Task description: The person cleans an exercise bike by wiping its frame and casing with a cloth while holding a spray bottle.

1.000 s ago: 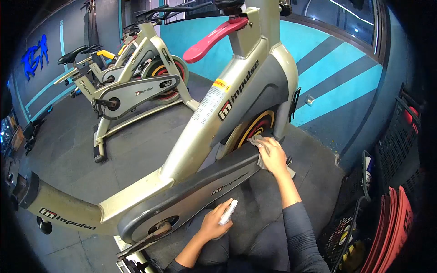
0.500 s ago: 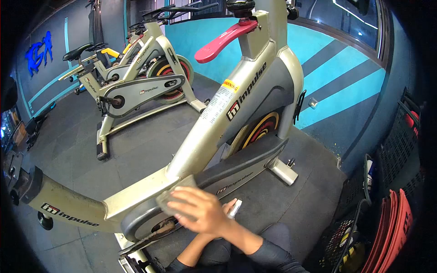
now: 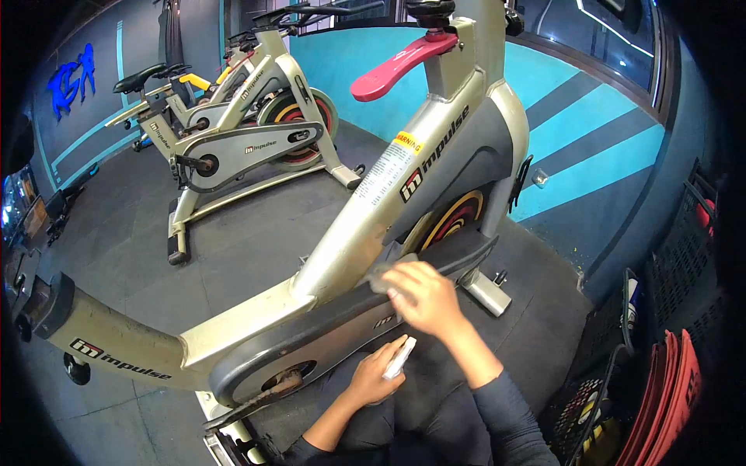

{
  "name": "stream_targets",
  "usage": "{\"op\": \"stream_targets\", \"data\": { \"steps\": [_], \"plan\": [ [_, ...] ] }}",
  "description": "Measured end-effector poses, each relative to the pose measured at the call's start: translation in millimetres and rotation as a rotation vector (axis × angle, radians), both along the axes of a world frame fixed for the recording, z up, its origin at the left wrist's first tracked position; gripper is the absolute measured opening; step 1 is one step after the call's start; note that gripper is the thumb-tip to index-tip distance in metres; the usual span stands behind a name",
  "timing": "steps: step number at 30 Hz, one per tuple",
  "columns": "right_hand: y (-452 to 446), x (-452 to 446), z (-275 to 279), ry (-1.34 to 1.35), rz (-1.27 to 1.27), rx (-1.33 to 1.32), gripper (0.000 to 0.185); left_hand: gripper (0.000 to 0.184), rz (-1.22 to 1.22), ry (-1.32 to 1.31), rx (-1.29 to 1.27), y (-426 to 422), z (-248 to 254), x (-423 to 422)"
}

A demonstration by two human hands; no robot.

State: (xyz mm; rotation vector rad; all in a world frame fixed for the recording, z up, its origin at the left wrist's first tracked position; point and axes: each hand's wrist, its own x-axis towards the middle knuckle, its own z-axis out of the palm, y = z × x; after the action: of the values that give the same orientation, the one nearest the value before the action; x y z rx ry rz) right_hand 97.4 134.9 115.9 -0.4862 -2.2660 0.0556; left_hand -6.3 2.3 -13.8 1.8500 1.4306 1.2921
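In the upper left of the frame, a second exercise bike (image 3: pixel 242 147) stands behind ours. At lower center, our left hand (image 3: pixel 377 377) grips a small white object (image 3: pixel 399 359) beside the near bike's chain cover (image 3: pixel 311 335). Just right, our right hand (image 3: pixel 423 299) clutches a gray cloth (image 3: pixel 382 278) at the cover's upper edge; we cannot tell whether they touch. Red mats (image 3: pixel 668 404) stand lower right.

Layout relative to the near exercise bike (image 3: pixel 334 256). Left and behind: a second exercise bike (image 3: pixel 241 151), on the same floor (image 3: pixel 264 225). Behind, right: a wall (image 3: pixel 598 147) with a window (image 3: pixel 614 39) in it. Right: baskets (image 3: pixel 619 353) beside upright sheets (image 3: pixel 672 396), the latter possibly basketed too; shadow obscures their base.
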Motion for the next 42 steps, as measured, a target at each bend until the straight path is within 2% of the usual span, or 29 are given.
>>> {"op": "stream_targets", "data": {
  "steps": [6, 9, 12, 13, 15, 16, 19, 22, 24, 27, 28, 29, 30, 31, 34, 36, 40, 42],
  "plan": [
    [9, 3, -5, 0.094, -0.014, -0.112, 0.022, 0.074, 0.013, 0.022, -0.013, -2, 4, 1],
    [-12, -6, -9, 0.141, 0.037, -0.123, 0.022, 0.073, 0.011, 0.02, 0.008, -1, -5, -1],
    [-51, -26, -7, 0.144, 0.15, -0.119, 0.023, 0.073, 0.039, 0.155, -0.056, 2, -22, 1],
    [-68, -35, -6, 0.145, 0.202, -0.113, 0.026, 0.074, 0.028, 0.048, 0.103, 6, -25, 7],
    [-100, -55, -5, 0.151, 0.293, -0.117, 0.034, 0.075, -0.009, -0.017, 0.154, 14, -42, 5],
    [-115, -64, -5, 0.156, 0.332, -0.127, 0.038, 0.074, -0.036, 0.027, 0.047, 17, -50, 0],
    [-139, -80, -8, 0.116, 0.39, -0.12, 0.046, 0.07, -0.057, -0.021, 0.009, 3, -7, -2],
    [-124, -74, -3, 0.095, 0.426, -0.154, 0.047, 0.071, -0.076, -0.035, -0.026, 5, -18, -6],
    [-115, -66, 0, 0.092, 0.358, -0.158, 0.041, 0.071, -0.052, -0.026, -0.06, 16, -63, -8],
    [-82, -48, -3, 0.12, 0.222, -0.116, 0.031, 0.068, -0.072, -0.189, 0.009, 7, -43, 0],
    [-69, -41, -4, 0.125, 0.163, -0.1, 0.028, 0.066, -0.04, -0.088, 0.141, 4, -44, -3],
    [-56, -32, -5, 0.12, 0.103, -0.114, 0.026, 0.066, -0.031, 0.15, -0.001, 4, -56, -11],
    [-42, -24, -6, 0.114, 0.043, -0.126, 0.024, 0.068, 0.052, 0.133, -0.025, -1, -19, -4],
    [-29, -15, -5, 0.115, 0.004, -0.156, 0.023, 0.07, 0.036, 0.076, -0.019, -1, -7, -2],
    [10, 4, -9, 0.126, -0.103, -0.144, 0.022, 0.073, 0.022, 0.021, -0.022, -2, 3, 1],
    [21, 9, -9, 0.147, -0.072, -0.233, 0.022, 0.073, 0.028, 0.021, -0.028, -1, 4, 1],
    [8, 3, -14, 0.196, -0.054, -0.187, 0.021, 0.074, 0.013, 0.022, 0.01, -1, 1, 0],
    [-12, -6, -12, 0.186, 0.033, -0.224, 0.019, 0.074, 0.005, 0.008, 0.015, -1, -4, -1]
  ]
}}
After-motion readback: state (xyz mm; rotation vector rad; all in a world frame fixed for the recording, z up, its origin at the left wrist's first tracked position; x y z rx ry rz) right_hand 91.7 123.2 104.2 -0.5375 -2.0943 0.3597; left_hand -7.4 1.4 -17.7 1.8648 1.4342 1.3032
